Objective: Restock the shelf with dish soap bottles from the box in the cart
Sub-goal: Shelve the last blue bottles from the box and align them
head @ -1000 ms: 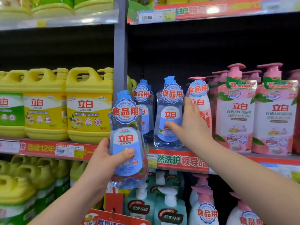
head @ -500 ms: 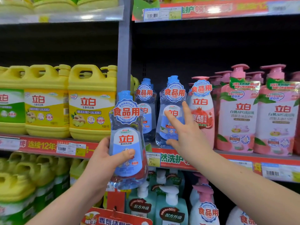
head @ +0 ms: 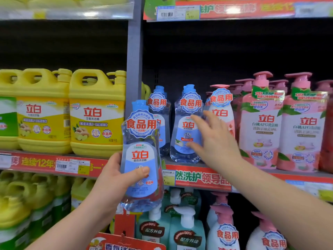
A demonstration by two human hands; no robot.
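My left grip (head: 115, 179) hugs a blue bottle (head: 141, 156). My right grip (head: 214, 141) is spread wide, just beside another bottle (head: 185, 134) on the shelf (head: 198, 175).

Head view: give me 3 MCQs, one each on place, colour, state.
1. Where is the held blue bottle?
A. On the shelf
B. In front of the shelf edge, in the left hand
C. Among the yellow jugs

2. What colour are the pump bottles at right?
A. Pink
B. Green
C. Black

3. What is the right hand doing?
A. Clenched around a bottle
B. Open, fingers spread by a shelved blue bottle
C. Out of view

Key: B, the left hand grips it off the shelf; A, the pump bottles are pink; B, the right hand is spread beside the shelved blue bottle.
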